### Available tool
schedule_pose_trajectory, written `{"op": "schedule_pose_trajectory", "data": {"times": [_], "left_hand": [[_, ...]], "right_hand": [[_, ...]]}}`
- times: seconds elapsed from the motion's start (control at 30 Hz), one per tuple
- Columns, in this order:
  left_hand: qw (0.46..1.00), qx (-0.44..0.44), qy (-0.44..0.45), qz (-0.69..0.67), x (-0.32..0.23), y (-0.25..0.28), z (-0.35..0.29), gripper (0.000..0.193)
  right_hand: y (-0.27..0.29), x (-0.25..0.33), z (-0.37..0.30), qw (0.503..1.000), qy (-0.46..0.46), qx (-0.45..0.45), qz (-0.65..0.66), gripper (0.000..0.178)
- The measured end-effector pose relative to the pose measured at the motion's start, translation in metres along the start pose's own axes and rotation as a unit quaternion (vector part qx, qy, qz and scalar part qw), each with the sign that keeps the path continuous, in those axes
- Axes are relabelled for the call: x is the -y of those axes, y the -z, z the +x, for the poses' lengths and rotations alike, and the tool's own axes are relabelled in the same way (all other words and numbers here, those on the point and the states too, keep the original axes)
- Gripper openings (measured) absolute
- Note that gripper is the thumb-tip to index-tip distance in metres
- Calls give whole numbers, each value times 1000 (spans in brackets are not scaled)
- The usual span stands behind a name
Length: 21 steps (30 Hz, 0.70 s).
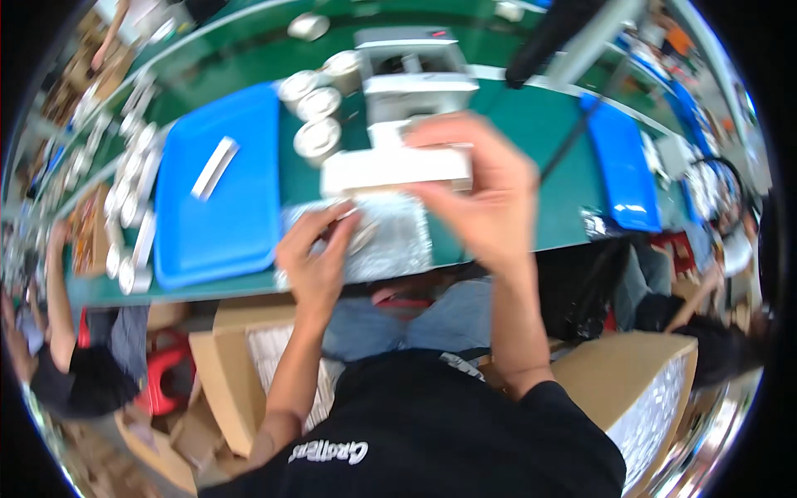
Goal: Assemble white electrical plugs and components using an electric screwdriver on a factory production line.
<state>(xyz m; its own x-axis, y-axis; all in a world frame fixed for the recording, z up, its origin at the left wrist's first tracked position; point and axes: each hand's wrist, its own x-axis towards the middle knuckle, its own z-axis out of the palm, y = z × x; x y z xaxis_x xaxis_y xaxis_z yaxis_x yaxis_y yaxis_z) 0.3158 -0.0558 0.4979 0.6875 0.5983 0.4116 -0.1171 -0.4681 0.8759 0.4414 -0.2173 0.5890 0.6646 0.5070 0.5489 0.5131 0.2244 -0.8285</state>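
Note:
My right hand (490, 191) grips a long white box (390, 172) by its right end, thumb below and fingers above. The box is held level over the table, blurred by motion. Just below its left part, my left hand (314, 257) has thumb and forefinger brought together in a pinch. Something small and pale shows at those fingertips, too blurred to name. Under both hands lies a silvery bubble-wrap sheet (398, 241), with a small round pale piece (364, 237) beside my left fingers.
A blue tray (220, 249) holds another long white piece (215, 168). Several round white pieces (318, 137) stand beside a grey-white machine (415, 83). Another blue tray (627, 183) lies at the right. Open cardboard boxes (228, 382) flank my lap. Other people sit on both sides.

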Motion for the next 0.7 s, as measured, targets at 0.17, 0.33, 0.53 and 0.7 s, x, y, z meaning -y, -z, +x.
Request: {"op": "schedule_pose_trajectory", "data": {"times": [0.17,0.33,0.53,0.7], "left_hand": [[997,47,21,-51,-1,-4,9,13],[995,95,-2,-16,-4,4,14,15],[995,94,-25,3,-2,6,12,13],[994,89,-38,46,-3,7,10,14]], "right_hand": [[21,6,1,998,-24,19,52,38],[17,3,11,997,24,44,-51,36],[11,9,23,973,42,133,-181,34],[4,22,29,953,76,180,-233,33]]}}
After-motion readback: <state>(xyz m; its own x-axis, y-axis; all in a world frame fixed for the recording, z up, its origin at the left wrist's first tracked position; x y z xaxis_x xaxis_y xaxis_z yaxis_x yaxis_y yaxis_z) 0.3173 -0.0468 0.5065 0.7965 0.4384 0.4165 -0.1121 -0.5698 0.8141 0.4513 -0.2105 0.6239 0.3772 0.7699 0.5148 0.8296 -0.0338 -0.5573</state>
